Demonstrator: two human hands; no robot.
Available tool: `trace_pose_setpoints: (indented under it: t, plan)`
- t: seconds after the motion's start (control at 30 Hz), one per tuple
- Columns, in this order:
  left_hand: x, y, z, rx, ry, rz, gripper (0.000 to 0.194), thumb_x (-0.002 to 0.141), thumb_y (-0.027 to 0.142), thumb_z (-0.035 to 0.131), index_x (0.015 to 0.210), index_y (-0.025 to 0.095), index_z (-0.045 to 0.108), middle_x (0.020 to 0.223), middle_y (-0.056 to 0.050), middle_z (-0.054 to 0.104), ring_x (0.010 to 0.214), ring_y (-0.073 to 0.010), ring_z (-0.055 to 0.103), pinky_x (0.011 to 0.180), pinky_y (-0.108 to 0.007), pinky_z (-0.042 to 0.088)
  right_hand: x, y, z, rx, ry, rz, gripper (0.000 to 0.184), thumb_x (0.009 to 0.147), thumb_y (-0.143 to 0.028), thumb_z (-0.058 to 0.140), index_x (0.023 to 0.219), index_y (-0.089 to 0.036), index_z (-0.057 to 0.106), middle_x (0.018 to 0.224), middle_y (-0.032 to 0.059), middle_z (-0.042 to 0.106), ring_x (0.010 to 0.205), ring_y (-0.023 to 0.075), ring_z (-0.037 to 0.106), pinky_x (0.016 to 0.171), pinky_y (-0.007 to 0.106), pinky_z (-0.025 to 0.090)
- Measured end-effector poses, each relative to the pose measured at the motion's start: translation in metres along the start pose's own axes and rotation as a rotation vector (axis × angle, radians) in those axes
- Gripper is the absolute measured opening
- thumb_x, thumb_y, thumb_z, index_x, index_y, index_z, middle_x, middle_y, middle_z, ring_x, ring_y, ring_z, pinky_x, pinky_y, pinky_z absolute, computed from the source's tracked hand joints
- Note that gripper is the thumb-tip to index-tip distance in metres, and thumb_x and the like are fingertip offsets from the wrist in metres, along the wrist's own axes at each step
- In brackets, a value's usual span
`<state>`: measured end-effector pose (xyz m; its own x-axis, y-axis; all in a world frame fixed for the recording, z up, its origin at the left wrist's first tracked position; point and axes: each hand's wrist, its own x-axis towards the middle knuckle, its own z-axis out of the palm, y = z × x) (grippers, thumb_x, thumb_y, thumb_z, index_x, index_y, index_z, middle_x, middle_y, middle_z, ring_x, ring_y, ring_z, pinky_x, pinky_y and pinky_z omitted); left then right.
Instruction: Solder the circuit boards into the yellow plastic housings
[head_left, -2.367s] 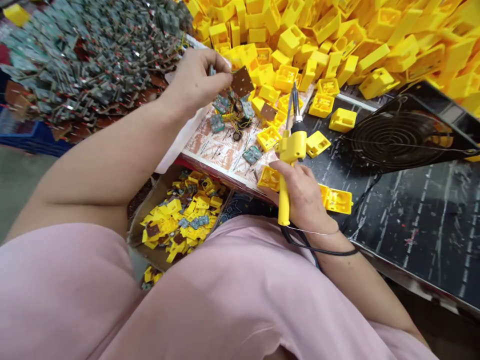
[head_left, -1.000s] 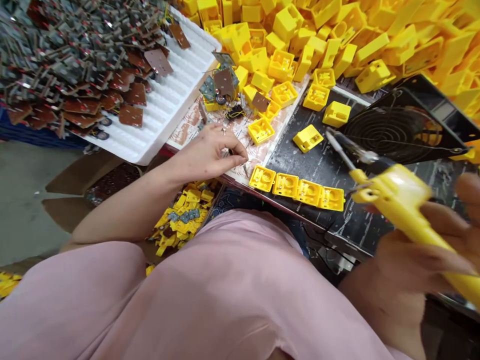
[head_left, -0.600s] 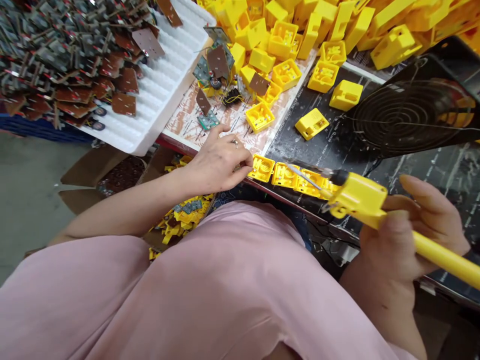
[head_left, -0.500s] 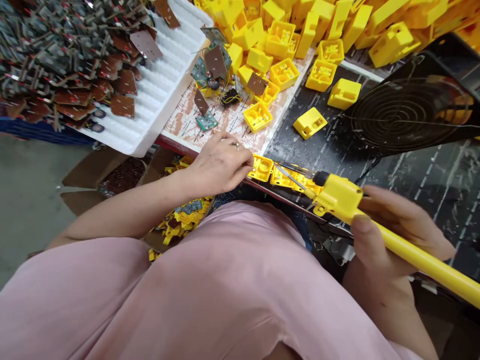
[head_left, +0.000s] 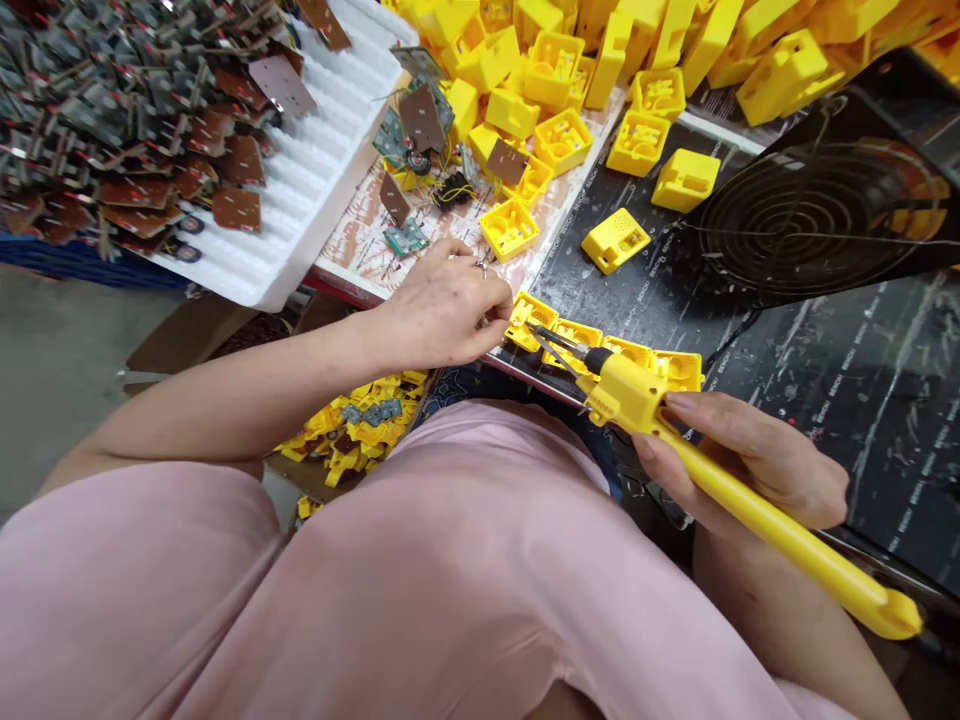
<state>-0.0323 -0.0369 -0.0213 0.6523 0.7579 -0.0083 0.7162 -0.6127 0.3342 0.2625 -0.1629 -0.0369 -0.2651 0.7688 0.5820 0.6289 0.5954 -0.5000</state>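
Observation:
My right hand (head_left: 757, 455) is wrapped round the yellow handle of a soldering iron (head_left: 634, 392) with a thin feed tube beside its shaft. Its dark tip points left, into or just over the leftmost open yellow plastic casing (head_left: 531, 318). At that casing's left side is my left hand (head_left: 450, 305), fingers curled and thumb drawn in, gripping its edge; the fingertips are partly hidden. More yellow casings (head_left: 679, 372) continue the row rightward along the bench edge, some partly covered by the iron.
A white foam tray (head_left: 300, 200) carries a heap of circuit boards (head_left: 135, 120). Loose yellow casings (head_left: 555, 70) pile up at the back. A black fan (head_left: 817, 220) stands at the right. Below the bench edge, a box holds yellow parts (head_left: 367, 425).
My right hand has brought the soldering iron left and its tip down to the leftmost casing. My left hand stays beside that casing, its fingers slightly more curled.

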Motion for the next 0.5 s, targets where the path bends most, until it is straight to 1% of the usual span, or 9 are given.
trace_pose_setpoints:
  t: [0.03, 0.1, 0.17, 0.2, 0.3, 0.43, 0.5]
  plan:
    - [0.001, 0.001, 0.001, 0.013, -0.005, -0.003, 0.024, 0.088, 0.028, 0.050, 0.079, 0.023, 0.072, 0.068, -0.002, 0.067, 0.075, -0.0200, 0.064, 0.110, -0.050, 0.047, 0.001, 0.002, 0.001, 0.031, 0.023, -0.027, 0.041, 0.092, -0.023, 0.080, 0.131, -0.032, 0.072, 0.091, 0.0008, 0.082, 0.071, 0.0217, 0.078, 0.058, 0.033, 0.065]
    - [0.002, 0.002, 0.002, 0.026, -0.012, -0.005, 0.025, 0.087, 0.029, 0.049, 0.079, 0.023, 0.072, 0.067, -0.002, 0.066, 0.074, -0.0200, 0.063, 0.110, -0.051, 0.047, 0.004, 0.005, 0.004, 0.057, -0.014, -0.061, 0.022, 0.095, -0.026, 0.078, 0.116, -0.030, 0.075, 0.087, 0.0004, 0.080, 0.069, 0.0190, 0.077, 0.059, 0.030, 0.065]
    - [0.002, 0.002, 0.003, 0.029, -0.007, -0.008, 0.024, 0.087, 0.030, 0.050, 0.079, 0.023, 0.072, 0.066, -0.002, 0.066, 0.073, -0.0202, 0.063, 0.109, -0.051, 0.047, 0.007, 0.004, 0.005, 0.039, -0.053, -0.051, 0.008, 0.096, -0.029, 0.077, 0.104, -0.028, 0.076, 0.085, 0.0006, 0.080, 0.070, 0.0185, 0.077, 0.061, 0.030, 0.066]
    - [0.002, 0.001, 0.003, 0.029, -0.003, -0.010, 0.024, 0.086, 0.030, 0.050, 0.078, 0.023, 0.072, 0.066, -0.002, 0.066, 0.074, -0.0204, 0.063, 0.109, -0.051, 0.047, 0.009, 0.003, 0.005, 0.028, -0.074, -0.038, 0.005, 0.096, -0.030, 0.076, 0.101, -0.028, 0.075, 0.085, 0.0009, 0.080, 0.071, 0.0188, 0.078, 0.062, 0.030, 0.066]
    - [0.003, 0.001, 0.003, 0.041, -0.006, -0.009, 0.023, 0.086, 0.029, 0.050, 0.078, 0.023, 0.072, 0.067, -0.002, 0.067, 0.075, -0.0209, 0.064, 0.107, -0.050, 0.048, 0.017, -0.002, 0.004, 0.029, -0.119, -0.053, 0.003, 0.096, -0.028, 0.075, 0.099, -0.027, 0.074, 0.085, 0.0005, 0.080, 0.071, 0.0186, 0.078, 0.062, 0.030, 0.066]
    - [0.007, 0.002, 0.000, 0.077, -0.045, 0.016, 0.023, 0.085, 0.030, 0.051, 0.078, 0.023, 0.072, 0.067, -0.003, 0.066, 0.077, -0.0228, 0.068, 0.103, -0.049, 0.050, 0.028, -0.008, -0.001, 0.046, -0.138, -0.153, 0.025, 0.086, -0.015, 0.086, 0.102, -0.025, 0.071, 0.087, -0.0007, 0.081, 0.071, 0.0162, 0.078, 0.064, 0.027, 0.065]
    - [0.009, 0.002, -0.001, 0.098, -0.059, 0.028, 0.023, 0.085, 0.030, 0.051, 0.078, 0.023, 0.073, 0.067, -0.004, 0.066, 0.080, -0.0250, 0.069, 0.102, -0.050, 0.050, 0.030, -0.011, -0.005, 0.030, -0.166, -0.159, 0.027, 0.084, -0.013, 0.087, 0.103, -0.024, 0.071, 0.089, -0.0001, 0.082, 0.072, 0.0159, 0.078, 0.068, 0.027, 0.066]
